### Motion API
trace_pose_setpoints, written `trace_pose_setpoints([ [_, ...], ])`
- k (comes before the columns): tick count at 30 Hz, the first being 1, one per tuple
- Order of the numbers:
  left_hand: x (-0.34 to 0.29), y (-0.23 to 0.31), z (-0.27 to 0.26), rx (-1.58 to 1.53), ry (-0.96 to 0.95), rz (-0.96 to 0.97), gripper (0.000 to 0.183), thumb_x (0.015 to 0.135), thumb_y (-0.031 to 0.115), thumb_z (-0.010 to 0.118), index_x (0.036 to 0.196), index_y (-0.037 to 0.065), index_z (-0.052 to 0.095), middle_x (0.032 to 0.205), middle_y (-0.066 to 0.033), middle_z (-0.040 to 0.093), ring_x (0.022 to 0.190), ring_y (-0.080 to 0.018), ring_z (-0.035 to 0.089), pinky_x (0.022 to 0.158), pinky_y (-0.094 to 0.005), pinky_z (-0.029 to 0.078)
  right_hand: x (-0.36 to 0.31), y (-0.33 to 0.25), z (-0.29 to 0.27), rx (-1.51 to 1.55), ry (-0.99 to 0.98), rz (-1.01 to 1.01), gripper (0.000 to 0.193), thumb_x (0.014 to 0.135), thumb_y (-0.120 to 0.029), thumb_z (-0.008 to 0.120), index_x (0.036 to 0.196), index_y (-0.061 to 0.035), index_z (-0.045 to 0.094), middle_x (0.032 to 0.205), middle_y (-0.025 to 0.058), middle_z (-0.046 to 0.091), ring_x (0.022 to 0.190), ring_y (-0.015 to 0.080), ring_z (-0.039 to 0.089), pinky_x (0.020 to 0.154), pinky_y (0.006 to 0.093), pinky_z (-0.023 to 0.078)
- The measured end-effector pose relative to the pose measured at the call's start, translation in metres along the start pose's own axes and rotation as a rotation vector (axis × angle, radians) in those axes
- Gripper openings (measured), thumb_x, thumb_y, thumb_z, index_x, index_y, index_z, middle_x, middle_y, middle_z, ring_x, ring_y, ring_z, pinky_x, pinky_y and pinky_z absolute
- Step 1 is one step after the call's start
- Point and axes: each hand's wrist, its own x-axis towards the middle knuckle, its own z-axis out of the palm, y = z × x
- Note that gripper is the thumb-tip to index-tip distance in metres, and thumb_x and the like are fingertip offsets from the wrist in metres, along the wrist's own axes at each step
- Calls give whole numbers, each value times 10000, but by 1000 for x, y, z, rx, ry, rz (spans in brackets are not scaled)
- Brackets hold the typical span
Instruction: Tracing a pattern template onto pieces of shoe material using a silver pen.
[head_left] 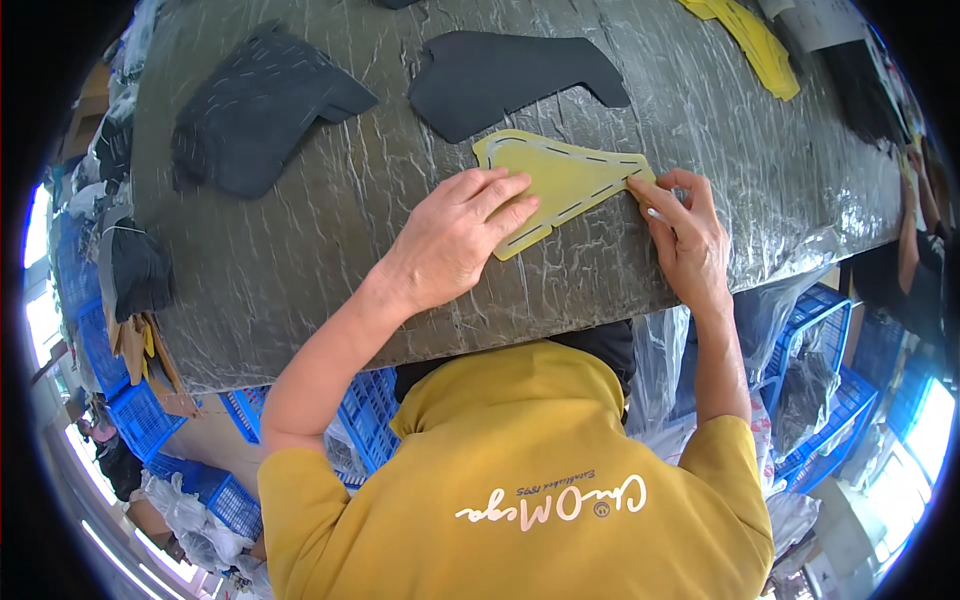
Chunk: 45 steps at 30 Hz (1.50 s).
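A translucent yellow template [565, 180] with rows of dark dashed slots along its edges lies flat near the front of the covered table. My left hand [440, 235] rests on its left part, fingers laid over the surface and pressing it down. At the narrow right corner, my right hand [692, 235] is closed in a pinch. A small white tip [655, 213] sticks out between its fingers, like the end of a thin pen; most of that tool is hidden. Whether anything lies under the template, I cannot tell.
Beyond the template lies a dark cut piece [510, 80]. Another dark piece [260, 115] with light dashed marks is at the left. A second yellow template [750, 45] lies far right. Blue plastic crates [370, 415] stand below the table's front edge; a co-worker's arm [908, 225] shows at right.
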Motion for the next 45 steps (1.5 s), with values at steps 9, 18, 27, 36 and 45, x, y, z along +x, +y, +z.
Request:
trace_pose_setpoints([
  [9,9,-2,-1,-50,-54,73,416,837,-70,597,1250,-17,606,1538,-127,483,1404,-333,468,1119,-428,470,-1,2,-3,-18,-7,-5,461,861,-14,697,1259,-246,709,1196,66,574,831,264,708,700,402,579],
  [18,23,13,-16,-25,-161,-2,297,833,-98,587,1111,0,552,1574,-80,451,1379,-329,475,1067,-433,519,-2,5,3,150,84,-3,349,851,6,724,1156,-159,759,1135,56,636,907,211,745,731,334,600],
  [27,28,13,-17,-23,-178,-28,303,850,-89,579,1133,14,554,1572,-52,458,1355,-314,498,1039,-427,542,-5,13,10,126,209,17,208,838,-143,821,1037,-125,763,1065,48,673,862,243,710,718,359,582],
  [36,28,12,-17,1,-177,-28,400,842,-92,585,1222,32,580,1547,-30,486,1325,-299,520,1000,-417,563,4,8,-24,238,165,63,148,941,-181,673,1006,-69,744,1048,93,639,959,288,678,831,404,539],
  [45,28,12,-20,-9,-233,-59,471,786,-98,627,1231,43,566,1543,-27,482,1350,-286,487,988,-412,567,8,-49,-18,569,-79,92,132,986,-171,650,927,-58,683,878,78,656,858,274,629,772,394,462],
])
